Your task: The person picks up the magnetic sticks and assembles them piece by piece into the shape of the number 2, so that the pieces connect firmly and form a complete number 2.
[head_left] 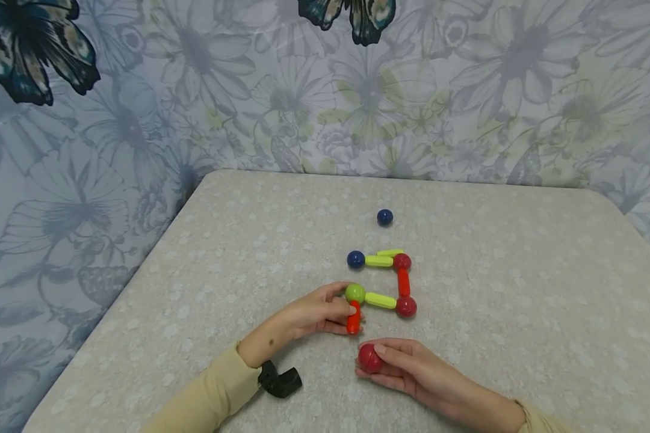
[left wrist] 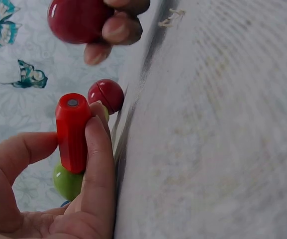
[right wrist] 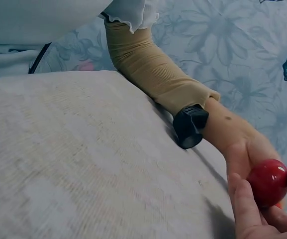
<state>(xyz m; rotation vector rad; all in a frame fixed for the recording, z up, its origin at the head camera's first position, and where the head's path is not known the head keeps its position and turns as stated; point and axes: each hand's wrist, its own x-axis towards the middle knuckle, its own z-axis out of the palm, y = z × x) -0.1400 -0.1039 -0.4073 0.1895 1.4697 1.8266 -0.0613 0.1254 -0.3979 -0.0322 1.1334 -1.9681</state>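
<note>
My left hand (head_left: 311, 316) pinches a red rod (head_left: 353, 323) between thumb and fingers. A small grey disc sits in the rod's free end in the left wrist view, and its other end meets a green ball (head_left: 355, 293). From that ball a lime rod (head_left: 380, 300) runs to a red ball (head_left: 406, 307). A second red rod (head_left: 403, 282) links this to another red ball (head_left: 402, 261), where a lime rod (head_left: 379, 261) leads to a blue ball (head_left: 355, 259). Just nearer the front, my right hand (head_left: 419, 376) holds a separate red ball (right wrist: 268, 182), apart from the held rod.
Another lime rod (head_left: 390, 252) lies behind the far side of the chain. Farther back on the patterned tablecloth (head_left: 520, 270) is a loose blue ball (head_left: 384, 217). A black wrist device (head_left: 280, 382) is at the left sleeve. Flowered walls (head_left: 466, 90) border the table.
</note>
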